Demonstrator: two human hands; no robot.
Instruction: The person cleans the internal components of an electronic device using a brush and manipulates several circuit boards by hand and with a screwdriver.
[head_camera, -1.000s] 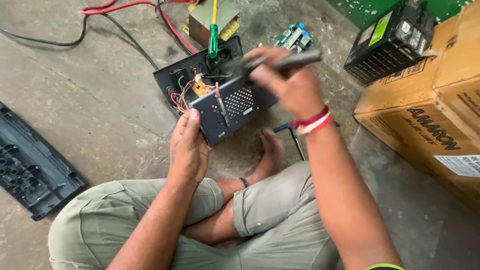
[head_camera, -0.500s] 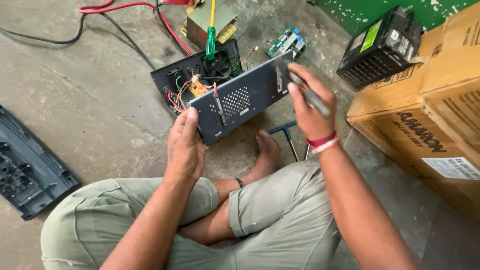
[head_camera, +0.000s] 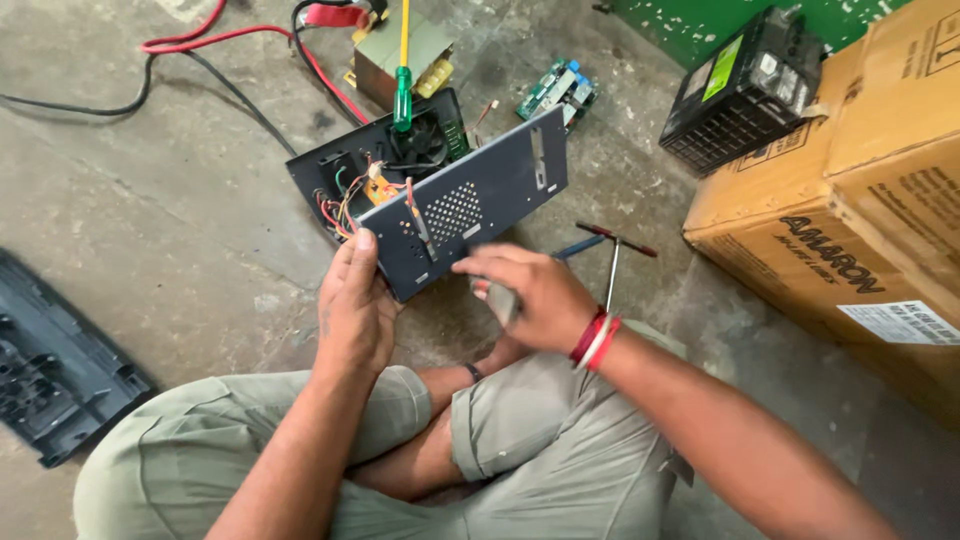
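- Two hands are busy with one grey metal panel (head_camera: 470, 205), which belongs to an opened black electrical box (head_camera: 375, 160) on the floor.
- The left hand (head_camera: 352, 310) grips the panel's lower left corner, thumb on the front face and fingers wrapped behind, so it is closed tight on the panel.
- The right hand (head_camera: 530, 295) sits just below the panel's bottom edge. It is curled round a small grey thing (head_camera: 503, 300). That thing is blurry, so I cannot tell what it is.
- The panel is tilted and lifted up. Its far end points away from the left hand, up and to the right.
- Coloured wires (head_camera: 350, 200) run from the box to the back of the panel, just above the left hand's thumb. So I think the panel is loose from the box but not free yet.
- A green-handled screwdriver (head_camera: 402, 85) stands in the box, well above both hands.
- A T-shaped tool (head_camera: 610, 245) lies on the floor, just past the right hand.
- A green circuit board (head_camera: 558, 90) lies on the floor beyond the panel's far end, so I think some parts are already out.
- A black plastic cover (head_camera: 50, 370) lies far off to the left of the left hand.
- My guess is the box is about half taken apart, and the wires are left to deal with.
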